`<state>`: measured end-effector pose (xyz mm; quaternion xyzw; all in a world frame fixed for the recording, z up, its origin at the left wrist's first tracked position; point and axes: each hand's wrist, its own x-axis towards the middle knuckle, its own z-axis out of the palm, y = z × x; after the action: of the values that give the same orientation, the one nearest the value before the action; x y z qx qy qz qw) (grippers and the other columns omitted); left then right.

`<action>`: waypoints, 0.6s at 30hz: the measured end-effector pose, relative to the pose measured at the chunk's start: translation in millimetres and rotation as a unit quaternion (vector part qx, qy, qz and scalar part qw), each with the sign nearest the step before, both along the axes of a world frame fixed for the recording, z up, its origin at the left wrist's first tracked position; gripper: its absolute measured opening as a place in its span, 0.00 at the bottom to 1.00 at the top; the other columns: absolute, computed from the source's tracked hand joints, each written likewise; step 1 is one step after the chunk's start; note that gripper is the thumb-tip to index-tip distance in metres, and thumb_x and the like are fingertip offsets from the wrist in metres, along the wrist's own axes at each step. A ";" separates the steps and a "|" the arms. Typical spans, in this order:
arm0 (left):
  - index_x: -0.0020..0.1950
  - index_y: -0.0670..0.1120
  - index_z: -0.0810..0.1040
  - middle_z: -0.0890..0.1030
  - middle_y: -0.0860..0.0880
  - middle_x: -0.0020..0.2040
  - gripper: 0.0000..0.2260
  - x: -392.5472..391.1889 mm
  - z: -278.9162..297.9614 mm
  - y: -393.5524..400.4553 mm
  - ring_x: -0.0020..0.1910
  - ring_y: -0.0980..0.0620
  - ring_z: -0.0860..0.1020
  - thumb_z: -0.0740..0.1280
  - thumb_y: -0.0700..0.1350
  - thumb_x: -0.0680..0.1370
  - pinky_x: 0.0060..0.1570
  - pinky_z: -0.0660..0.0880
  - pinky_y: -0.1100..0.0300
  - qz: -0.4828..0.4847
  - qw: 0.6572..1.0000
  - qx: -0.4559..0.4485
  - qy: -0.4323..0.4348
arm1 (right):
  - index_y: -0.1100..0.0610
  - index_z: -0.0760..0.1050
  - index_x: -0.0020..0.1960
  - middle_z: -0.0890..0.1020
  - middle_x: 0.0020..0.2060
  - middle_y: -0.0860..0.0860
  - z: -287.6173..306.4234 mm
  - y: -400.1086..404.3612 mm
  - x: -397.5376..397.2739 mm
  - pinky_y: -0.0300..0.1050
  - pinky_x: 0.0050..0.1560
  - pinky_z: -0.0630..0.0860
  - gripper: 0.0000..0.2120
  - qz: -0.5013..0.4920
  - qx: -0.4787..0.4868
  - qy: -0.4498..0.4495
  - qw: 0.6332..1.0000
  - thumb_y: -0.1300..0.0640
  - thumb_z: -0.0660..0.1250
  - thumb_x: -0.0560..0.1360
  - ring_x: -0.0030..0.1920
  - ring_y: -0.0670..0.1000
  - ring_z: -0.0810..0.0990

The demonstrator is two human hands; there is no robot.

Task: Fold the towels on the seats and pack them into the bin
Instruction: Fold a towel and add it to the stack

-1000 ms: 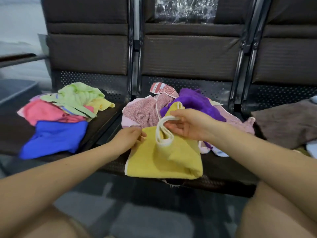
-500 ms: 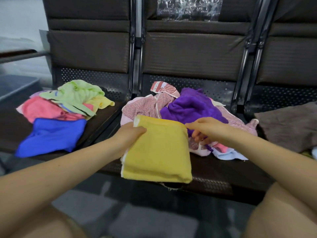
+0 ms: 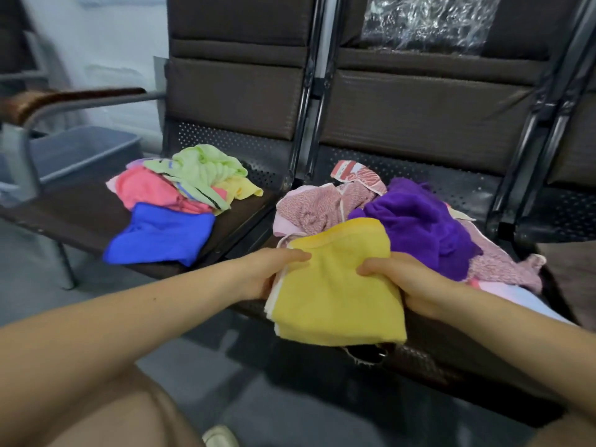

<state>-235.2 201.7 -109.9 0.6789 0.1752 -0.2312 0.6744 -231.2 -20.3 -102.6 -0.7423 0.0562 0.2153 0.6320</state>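
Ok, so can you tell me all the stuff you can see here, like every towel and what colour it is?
yellow towel: 1, yellow, folded, at the front edge of the middle seat, held by both hands
purple towel: 1, purple, crumpled on the middle seat behind the yellow one
pink speckled towels: cannot tell how many, pink and white, heaped on the middle seat
blue towel: 1, blue, front of the left seat
pink towel: 1, pink, left seat pile
green towel: 1, light green, on top of the left seat pile
bin: 1, grey, on the floor left of the seats
seats: a row, dark brown
left hand: 1, holds the yellow towel's left edge
right hand: 1, holds its right edge
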 end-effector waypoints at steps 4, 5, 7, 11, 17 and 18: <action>0.61 0.47 0.78 0.83 0.46 0.56 0.16 -1.6 8.9 9.1 0.54 0.49 0.81 0.68 0.52 0.77 0.51 0.76 0.57 -0.032 0.999 -0.028 -0.034 | 0.60 0.78 0.55 0.85 0.47 0.55 23.4 23.6 2.2 0.43 0.42 0.79 0.10 -0.006 0.048 -0.033 0.998 0.65 0.66 0.74 0.45 0.52 0.84; 0.61 0.47 0.78 0.83 0.45 0.55 0.15 0.2 14.5 15.9 0.54 0.47 0.81 0.68 0.52 0.76 0.53 0.76 0.55 -0.016 0.998 -0.030 -0.056 | 0.60 0.77 0.56 0.85 0.49 0.56 29.6 32.0 8.3 0.44 0.43 0.78 0.11 -0.009 0.060 -0.036 0.998 0.64 0.66 0.74 0.47 0.53 0.83; 0.62 0.48 0.77 0.83 0.45 0.55 0.16 4.4 27.1 32.2 0.54 0.46 0.81 0.69 0.49 0.75 0.58 0.75 0.53 0.017 0.995 -0.034 -0.093 | 0.61 0.76 0.58 0.84 0.52 0.57 38.4 48.7 23.1 0.45 0.45 0.78 0.13 -0.029 0.072 -0.041 0.996 0.63 0.67 0.74 0.50 0.55 0.82; 0.66 0.45 0.71 0.78 0.49 0.60 0.18 8.6 57.4 81.0 0.53 0.51 0.77 0.67 0.41 0.77 0.48 0.73 0.60 0.069 0.968 0.115 -0.210 | 0.60 0.74 0.62 0.82 0.54 0.56 43.1 103.5 58.4 0.46 0.46 0.79 0.19 -0.038 0.112 -0.064 0.991 0.60 0.71 0.72 0.52 0.55 0.82; 0.74 0.49 0.65 0.74 0.44 0.64 0.30 19.0 62.8 197.6 0.63 0.44 0.72 0.71 0.43 0.74 0.55 0.67 0.59 0.188 0.857 0.391 -0.277 | 0.62 0.72 0.66 0.80 0.59 0.56 11.4 227.9 88.8 0.54 0.59 0.77 0.24 0.038 0.145 -0.068 0.986 0.56 0.72 0.73 0.57 0.56 0.80; 0.73 0.49 0.67 0.75 0.44 0.63 0.28 17.1 53.4 216.9 0.62 0.43 0.73 0.71 0.43 0.74 0.57 0.68 0.57 0.197 0.847 0.420 -0.261 | 0.60 0.70 0.68 0.79 0.61 0.55 3.0 245.5 89.2 0.53 0.56 0.79 0.25 0.064 0.142 -0.058 0.986 0.55 0.71 0.74 0.57 0.55 0.80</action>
<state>-218.1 418.6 -56.4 0.8838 0.2034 0.1877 0.3773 -142.0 225.2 -99.6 -0.6581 -0.0594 0.2178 0.7183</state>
